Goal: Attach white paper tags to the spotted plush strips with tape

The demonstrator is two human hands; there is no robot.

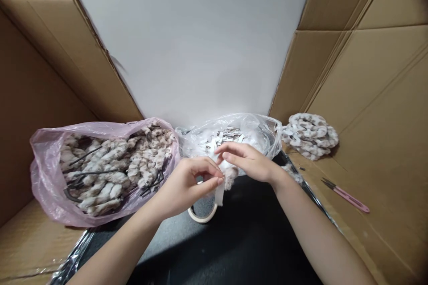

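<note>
My left hand [197,185] is closed in a pinch, thumb against forefinger. At its fingertips are a short pale, fluffy strand [230,177] and a narrow white strip [219,195] that hangs down. Over the strand, my right hand [249,160] is curved, its thumb and forefinger apart near the left fingertips. Below the left hand, a pale ring [201,219] like a roll of tape lies on the black surface [230,249]; the hand hides its upper part.
A pink plastic bag [47,156] of fluffy strands and dark stems is at left. Behind my hands lies a clear bag [272,129] with white scraps. To the right are a fluffy bundle [312,136] and pink-handled snips [349,197]. Cardboard walls [377,107] flank both sides.
</note>
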